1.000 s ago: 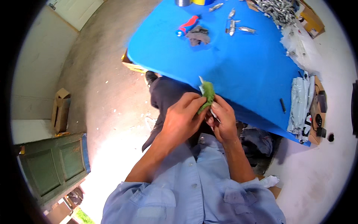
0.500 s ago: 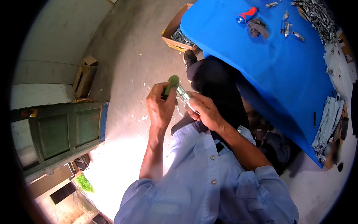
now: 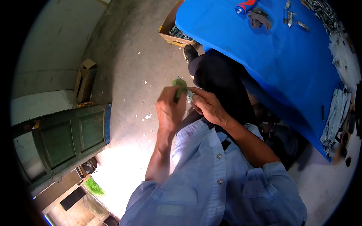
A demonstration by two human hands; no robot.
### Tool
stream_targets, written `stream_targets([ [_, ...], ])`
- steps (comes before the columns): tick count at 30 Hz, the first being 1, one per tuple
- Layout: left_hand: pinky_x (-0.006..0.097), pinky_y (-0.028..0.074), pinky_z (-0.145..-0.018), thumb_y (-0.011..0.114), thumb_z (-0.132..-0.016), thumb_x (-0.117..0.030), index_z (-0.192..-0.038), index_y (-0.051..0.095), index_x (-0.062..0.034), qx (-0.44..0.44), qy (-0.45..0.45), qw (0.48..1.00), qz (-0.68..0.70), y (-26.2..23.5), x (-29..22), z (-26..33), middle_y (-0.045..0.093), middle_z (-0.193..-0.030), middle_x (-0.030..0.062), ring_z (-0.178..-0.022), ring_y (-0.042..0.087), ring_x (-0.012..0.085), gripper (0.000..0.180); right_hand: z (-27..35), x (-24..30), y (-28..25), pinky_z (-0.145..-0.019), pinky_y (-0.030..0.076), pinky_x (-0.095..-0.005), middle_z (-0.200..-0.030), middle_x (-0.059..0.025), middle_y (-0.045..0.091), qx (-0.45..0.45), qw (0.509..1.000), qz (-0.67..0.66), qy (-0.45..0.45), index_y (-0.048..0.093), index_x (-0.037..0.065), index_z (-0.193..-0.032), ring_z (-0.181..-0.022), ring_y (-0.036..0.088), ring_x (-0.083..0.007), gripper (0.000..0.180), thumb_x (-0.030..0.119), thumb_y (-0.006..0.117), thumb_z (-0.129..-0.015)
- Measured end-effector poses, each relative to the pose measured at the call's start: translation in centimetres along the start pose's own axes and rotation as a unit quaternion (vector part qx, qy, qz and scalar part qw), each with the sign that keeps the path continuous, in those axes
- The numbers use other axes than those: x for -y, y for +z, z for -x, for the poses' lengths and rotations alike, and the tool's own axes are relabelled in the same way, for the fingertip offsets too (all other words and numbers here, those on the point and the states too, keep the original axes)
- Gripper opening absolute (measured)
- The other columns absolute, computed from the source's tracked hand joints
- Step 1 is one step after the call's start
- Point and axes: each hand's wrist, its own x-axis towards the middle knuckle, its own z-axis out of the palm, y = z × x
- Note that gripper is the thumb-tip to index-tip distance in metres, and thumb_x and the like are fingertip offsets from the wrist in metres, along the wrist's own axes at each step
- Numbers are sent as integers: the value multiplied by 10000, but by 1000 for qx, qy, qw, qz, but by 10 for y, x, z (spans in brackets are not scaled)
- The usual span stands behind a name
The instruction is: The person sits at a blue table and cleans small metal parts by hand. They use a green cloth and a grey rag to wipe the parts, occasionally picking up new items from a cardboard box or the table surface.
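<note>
My left hand [image 3: 170, 107], a little blurred by motion, pinches a green scouring pad [image 3: 181, 83] above my lap. The pad is folded and touches the far end of a slim shiny metal part [image 3: 189, 94]. My right hand [image 3: 212, 108] grips that part between thumb and fingers. Most of the metal is hidden behind the pad and my fingers, so its exact kind cannot be made out.
At the right stands a blue-covered table [image 3: 271, 64] with a grey rag [image 3: 259, 19], a red-and-blue bottle [image 3: 245, 6] and a heap of small metal parts [image 3: 326, 17]. A cardboard box [image 3: 169, 35] sits beside it. A green door [image 3: 60, 139] is at left.
My left hand and the green pad have moved right along the metal part, closer to my right hand, covering more of it. The whole view has shifted slightly.
</note>
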Motion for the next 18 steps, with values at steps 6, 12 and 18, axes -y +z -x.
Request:
stream_targets([
  [6, 389, 571, -722, 742, -884, -19, -1071, 729, 11, 34, -80, 996, 26, -1, 10, -11, 724, -968, 195, -821, 734, 337, 190, -1, 1, 0, -591, 436, -290, -715, -24, 533, -22, 996, 78, -32, 617, -60, -1354, -642, 496, -86, 420, 169, 488, -1026],
  [12, 292, 536, -568, 714, -935, 32, -1084, 720, 53, 35, -26, 999, 26, -4, -2, 10, 713, -945, 134, -755, 696, 136, 150, 1, -11, 2, -567, 434, -290, -714, -40, 547, -40, 992, 100, -64, 617, -59, -1377, -629, 500, -83, 428, 131, 536, -1002],
  [18, 285, 517, -559, 704, -940, 21, -1068, 722, 51, 8, -22, 1000, -5, -8, 17, -3, 723, -826, 102, -628, 649, 117, 133, 4, -11, -1, -565, 442, -296, -689, -51, 533, -23, 981, 150, -124, 612, -52, -1379, -617, 497, -81, 411, 100, 556, -1001],
])
